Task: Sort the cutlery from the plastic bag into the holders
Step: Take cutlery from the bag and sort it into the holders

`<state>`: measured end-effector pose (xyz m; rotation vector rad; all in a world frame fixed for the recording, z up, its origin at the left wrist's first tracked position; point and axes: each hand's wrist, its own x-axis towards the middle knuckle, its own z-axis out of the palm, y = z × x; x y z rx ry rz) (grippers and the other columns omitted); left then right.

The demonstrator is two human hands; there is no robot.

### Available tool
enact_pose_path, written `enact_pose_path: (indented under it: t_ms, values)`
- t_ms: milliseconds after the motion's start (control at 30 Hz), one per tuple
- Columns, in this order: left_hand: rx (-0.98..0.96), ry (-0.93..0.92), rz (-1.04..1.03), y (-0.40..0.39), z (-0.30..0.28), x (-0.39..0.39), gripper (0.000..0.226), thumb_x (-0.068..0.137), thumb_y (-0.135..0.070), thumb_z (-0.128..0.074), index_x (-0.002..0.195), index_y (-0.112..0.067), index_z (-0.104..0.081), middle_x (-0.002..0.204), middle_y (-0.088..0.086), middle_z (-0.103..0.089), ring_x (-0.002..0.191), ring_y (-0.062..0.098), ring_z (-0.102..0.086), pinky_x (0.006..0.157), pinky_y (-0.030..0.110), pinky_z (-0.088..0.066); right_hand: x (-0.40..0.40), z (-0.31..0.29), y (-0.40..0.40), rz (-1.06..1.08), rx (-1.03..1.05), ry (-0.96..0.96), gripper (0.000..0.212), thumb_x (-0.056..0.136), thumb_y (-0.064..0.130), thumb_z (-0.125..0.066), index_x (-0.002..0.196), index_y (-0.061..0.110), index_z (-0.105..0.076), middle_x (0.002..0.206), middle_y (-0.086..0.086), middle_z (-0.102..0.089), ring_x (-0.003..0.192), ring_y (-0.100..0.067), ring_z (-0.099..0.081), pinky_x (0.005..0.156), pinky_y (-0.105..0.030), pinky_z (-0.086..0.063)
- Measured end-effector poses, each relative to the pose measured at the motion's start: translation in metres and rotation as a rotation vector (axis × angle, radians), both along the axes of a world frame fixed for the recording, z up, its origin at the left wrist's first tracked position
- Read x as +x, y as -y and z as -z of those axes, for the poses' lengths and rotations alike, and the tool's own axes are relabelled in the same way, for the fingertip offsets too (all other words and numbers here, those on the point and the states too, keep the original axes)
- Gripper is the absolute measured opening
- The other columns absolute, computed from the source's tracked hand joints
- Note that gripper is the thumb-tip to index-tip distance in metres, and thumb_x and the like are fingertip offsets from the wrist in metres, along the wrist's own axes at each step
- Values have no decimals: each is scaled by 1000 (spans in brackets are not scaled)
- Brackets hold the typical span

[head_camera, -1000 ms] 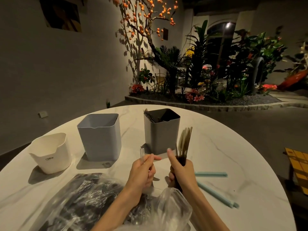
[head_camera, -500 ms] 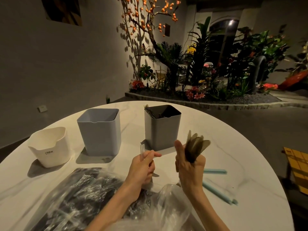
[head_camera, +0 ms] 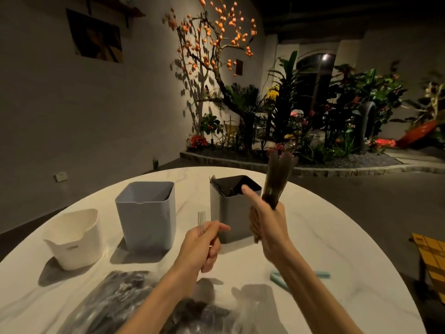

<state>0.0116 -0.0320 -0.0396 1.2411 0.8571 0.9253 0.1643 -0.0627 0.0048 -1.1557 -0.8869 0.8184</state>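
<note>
Spoons [head_camera: 277, 179] bunched in your right hand [head_camera: 269, 227] look light and slippery, so squeeze their handles, while your left hand [head_camera: 204, 242] pinches clear forks [head_camera: 201, 218].

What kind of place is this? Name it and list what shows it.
Probably an indoor courtyard or café seating area: a round marble-look table, a stone-edged planter bed of tropical plants, and a decorative tree with orange blossoms against the wall.

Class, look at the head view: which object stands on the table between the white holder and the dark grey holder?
In the head view, the light blue-grey holder stands between the white holder and the dark grey holder, apart from both.
</note>
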Motion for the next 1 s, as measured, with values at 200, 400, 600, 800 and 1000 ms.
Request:
enact_pose_path:
  t_ms: [200, 400, 600, 800, 1000]
  values:
    - [119, -71, 17, -34, -56, -13, 32, 105, -33, -49, 108, -10, -71, 57, 4, -42, 45, 11, -27, 42, 22, -20, 19, -88, -88, -53, 167, 100, 51, 94, 41, -68, 57, 23, -37, 45, 7, -33, 37, -10, -28, 39, -22, -24]
    - [30, -83, 8, -49, -73, -24, 30, 102, -31, -57, 104, -3, -67, 57, 2, -44, 45, 8, -30, 42, 19, -24, 22, -53, -137, -52, 9, 146, 39, 90, 46, -71, 72, 15, -56, 53, 1, -53, 51, -13, -52, 51, -22, -45]
    - [-175, 96, 160, -51, -70, -41, 23, 100, -17, -52, 118, -3, -58, 75, 8, -54, 54, 10, -39, 45, 18, -33, 17, -51, -142, -92, -11, 312, 31, 84, 36, -80, 90, 7, -75, 81, -5, -75, 78, -14, -72, 64, -17, -53]
    - [-60, 58, 149, -34, -77, -55, 29, 105, -25, -48, 122, -4, -58, 87, 11, -62, 59, 11, -51, 48, 19, -41, 25, -73, -133, -80, 29, 369, 27, 90, 37, -73, 97, 12, -75, 93, -1, -77, 99, -17, -71, 87, -26, -53]
    - [24, 5, 259, -7, -99, -81, 34, 106, -28, -44, 124, -3, -56, 68, 3, -51, 52, 9, -31, 42, 15, -28, -25, -114, -66, -454, 34, 588, 38, 91, 55, -62, 110, 23, -69, 66, 4, -54, 54, -6, -44, 49, -17, -34]
